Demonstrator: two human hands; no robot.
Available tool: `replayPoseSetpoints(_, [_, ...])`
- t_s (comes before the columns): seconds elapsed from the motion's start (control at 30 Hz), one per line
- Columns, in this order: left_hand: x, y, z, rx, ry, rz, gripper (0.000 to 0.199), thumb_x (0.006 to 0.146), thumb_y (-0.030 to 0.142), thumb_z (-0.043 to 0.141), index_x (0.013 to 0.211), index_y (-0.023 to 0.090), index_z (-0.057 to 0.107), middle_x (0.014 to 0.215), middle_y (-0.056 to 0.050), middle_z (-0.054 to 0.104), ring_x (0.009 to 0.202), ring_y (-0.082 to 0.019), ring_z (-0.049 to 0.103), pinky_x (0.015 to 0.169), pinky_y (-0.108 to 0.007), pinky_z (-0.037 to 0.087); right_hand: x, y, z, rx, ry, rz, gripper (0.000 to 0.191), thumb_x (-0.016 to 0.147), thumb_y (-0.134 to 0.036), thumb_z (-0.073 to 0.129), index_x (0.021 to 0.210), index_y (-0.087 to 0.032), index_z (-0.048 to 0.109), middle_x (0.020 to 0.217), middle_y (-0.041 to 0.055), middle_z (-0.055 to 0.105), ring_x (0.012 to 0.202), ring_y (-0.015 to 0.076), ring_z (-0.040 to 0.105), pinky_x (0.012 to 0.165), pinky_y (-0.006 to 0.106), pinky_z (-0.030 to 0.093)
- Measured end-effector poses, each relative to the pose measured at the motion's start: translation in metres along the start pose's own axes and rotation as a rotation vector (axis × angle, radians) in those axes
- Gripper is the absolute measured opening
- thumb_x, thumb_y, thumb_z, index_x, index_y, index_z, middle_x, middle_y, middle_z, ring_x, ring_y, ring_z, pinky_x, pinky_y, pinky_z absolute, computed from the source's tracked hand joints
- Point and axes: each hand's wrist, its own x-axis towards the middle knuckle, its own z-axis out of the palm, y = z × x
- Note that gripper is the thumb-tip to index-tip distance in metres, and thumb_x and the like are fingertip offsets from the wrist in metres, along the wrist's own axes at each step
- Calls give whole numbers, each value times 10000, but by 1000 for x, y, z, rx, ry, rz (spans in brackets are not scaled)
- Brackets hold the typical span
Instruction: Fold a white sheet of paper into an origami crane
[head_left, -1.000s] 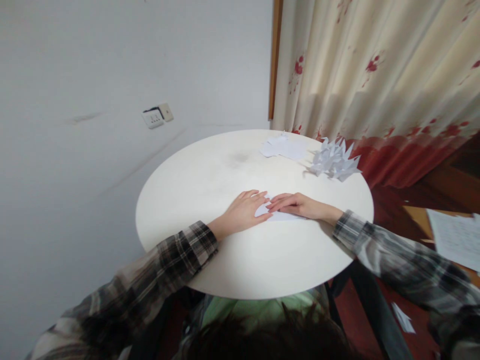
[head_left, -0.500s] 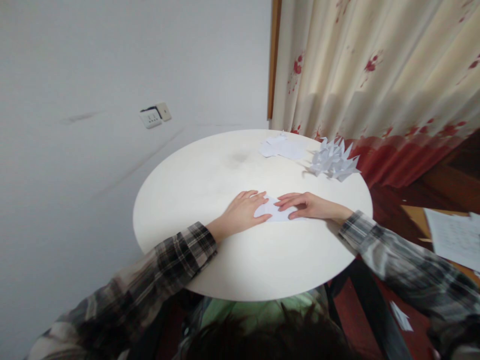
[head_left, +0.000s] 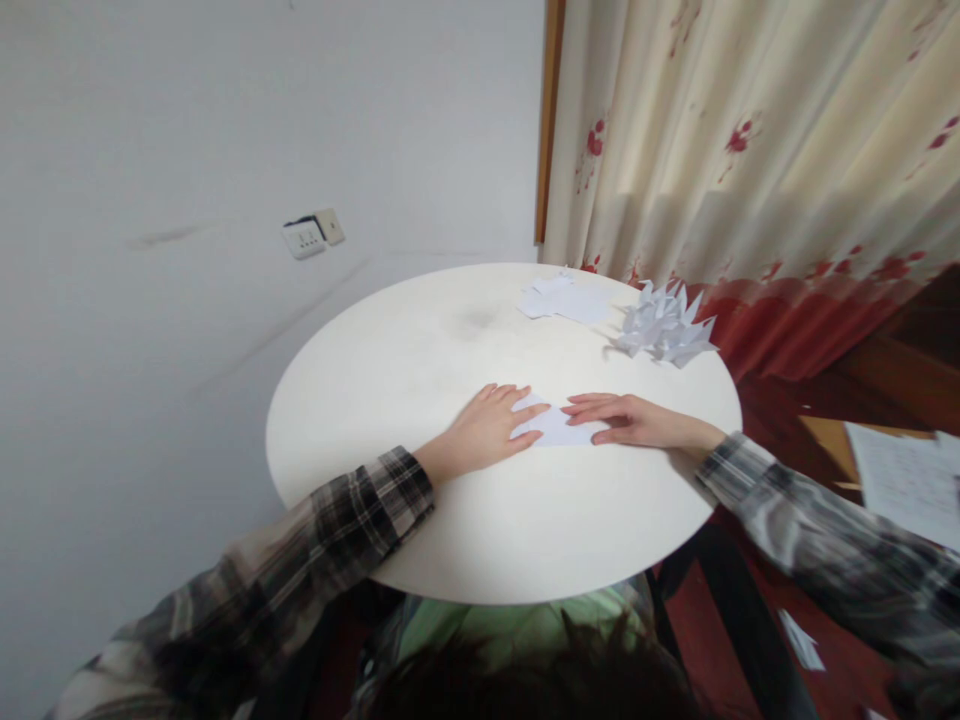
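Note:
A folded piece of white paper (head_left: 556, 428) lies flat on the round white table (head_left: 480, 530), its straight edge toward me. My left hand (head_left: 491, 425) rests on the paper's left end, fingers spread and flat. On the right end lies my right hand (head_left: 630, 420), its fingers stretched out over the paper and the thumb near the lower edge. Part of the paper is hidden beneath both hands.
At the table's back right stands a cluster of folded white paper cranes (head_left: 664, 325). Loose paper sheets (head_left: 566, 298) lie beside them. A wall socket (head_left: 304, 238) is at the left, a curtain (head_left: 735, 180) behind. Printed sheets (head_left: 904, 475) lie low on the right.
My right hand has slid a little to the right along the paper, away from my left hand. My left hand stays nearly in place, its index finger reaching slightly further over the paper.

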Motion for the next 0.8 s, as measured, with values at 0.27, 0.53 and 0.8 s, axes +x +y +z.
replayPoseSetpoints(0.27, [0, -1, -1, 17, 4, 38, 437, 896, 478, 370, 1281, 291, 458, 1349, -93, 437, 1210, -274, 413, 1006, -440, 263, 12, -8, 13, -360, 144, -39, 352, 884, -345, 471, 1205, -236, 567, 1257, 103, 522, 1135, 210, 474, 978, 424, 384])
replayPoseSetpoints(0.53, [-1, 2, -4, 44, -26, 15, 441, 905, 478, 352, 1292, 286, 443, 1361, -105, 424, 1230, -270, 397, 1015, -454, 244, 21, -3, 6, -435, 119, -63, 345, 897, -341, 437, 1178, -214, 593, 1216, 111, 533, 1109, 204, 486, 960, 395, 407])
replayPoseSetpoints(0.8, [0, 2, -2, 93, -48, 0, 453, 908, 501, 323, 1304, 304, 425, 1377, -115, 403, 1239, -259, 396, 1008, -450, 259, -3, -10, -1, -403, 46, -49, 333, 895, -315, 444, 1185, -233, 585, 1270, 80, 500, 1146, 183, 475, 995, 364, 394])
